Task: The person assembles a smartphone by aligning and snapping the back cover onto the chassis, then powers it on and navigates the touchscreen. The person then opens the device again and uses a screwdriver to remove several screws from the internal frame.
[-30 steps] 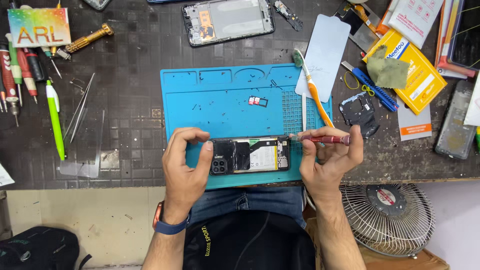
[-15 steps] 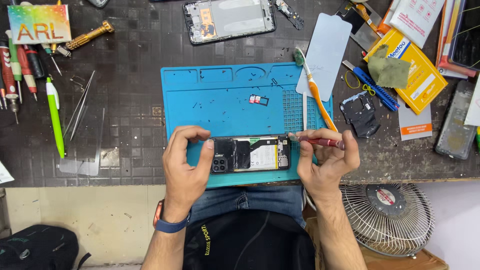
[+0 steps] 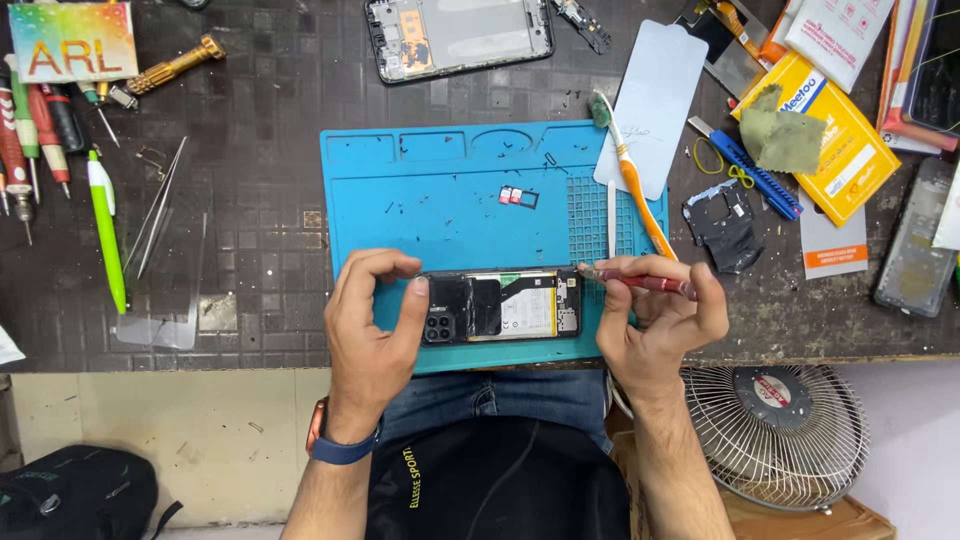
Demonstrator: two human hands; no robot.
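One opened phone (image 3: 500, 306) lies lengthwise at the near edge of a blue work mat (image 3: 440, 200), its back cover off so the camera cluster, dark plate and pale battery label show. The left hand (image 3: 372, 330) is curled around the phone's camera end, thumb on the near side and fingers arched over the far side, gripping it steady. The right hand (image 3: 655, 325) is closed in a pinch on one red-handled screwdriver (image 3: 640, 281), whose tip meets the phone's right end near the far corner. On the mat itself sit one small card tray (image 3: 518, 196) and a scatter of tiny screws, too small to count. One orange-handled toothbrush (image 3: 628, 170) lies across the mat's right edge, partly over a white sheet (image 3: 655, 100). A second phone frame (image 3: 458, 35), also open, rests on the dark table (image 3: 250, 250) beyond the mat. To the left are one green pen (image 3: 105, 225), one pair of tweezers (image 3: 158, 205) and a row of at least three more screwdrivers (image 3: 40, 130). To the right lie one black cover piece (image 3: 722, 225), one blue knife (image 3: 745, 168) and one green cloth (image 3: 785, 138) on a yellow packet (image 3: 850, 170). One fan (image 3: 775, 435) stands below the table edge.
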